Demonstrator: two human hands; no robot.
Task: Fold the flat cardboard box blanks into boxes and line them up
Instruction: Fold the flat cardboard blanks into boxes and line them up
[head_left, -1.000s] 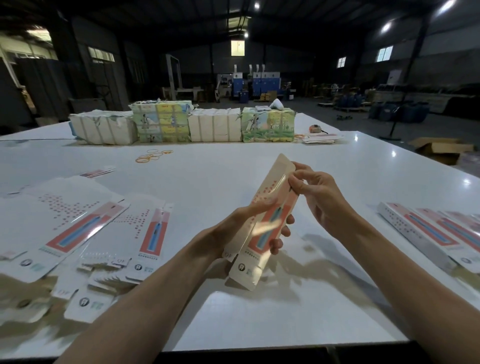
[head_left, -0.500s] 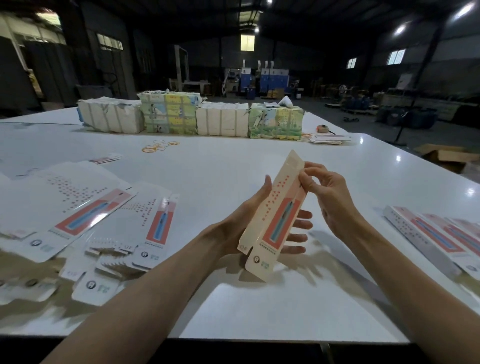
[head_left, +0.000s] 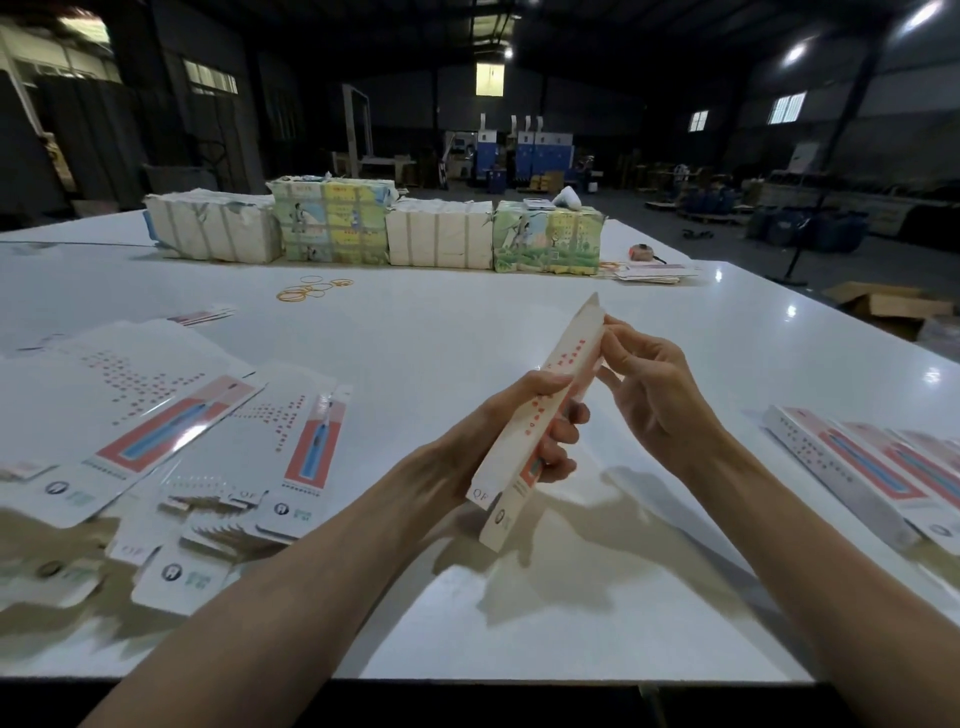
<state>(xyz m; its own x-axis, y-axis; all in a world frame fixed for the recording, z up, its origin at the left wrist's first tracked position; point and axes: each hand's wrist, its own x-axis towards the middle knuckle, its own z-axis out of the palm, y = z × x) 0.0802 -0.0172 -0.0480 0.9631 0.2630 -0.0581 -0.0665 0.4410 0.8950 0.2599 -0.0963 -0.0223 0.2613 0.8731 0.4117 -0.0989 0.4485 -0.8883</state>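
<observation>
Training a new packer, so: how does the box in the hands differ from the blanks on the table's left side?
The box is folded into a narrow tube; the blanks lie spread flat and wide. The box is gripped by the left hand, tilted above the table, right hand at its upper end; the blanks rest overlapping, untouched. Both carry red dots.

Big glossy white counter (head_left: 467, 343), seen in a dim warehouse. Four wrapped bundles (head_left: 332, 223) are lined up along its far end, two plain and two printed with cartoon art. A few rubber bands (head_left: 311, 289) are scattered just in front. An open brown carton (head_left: 889, 306) is parked on the floor at right, and blue machines (head_left: 540, 153) can be made out way back.
</observation>
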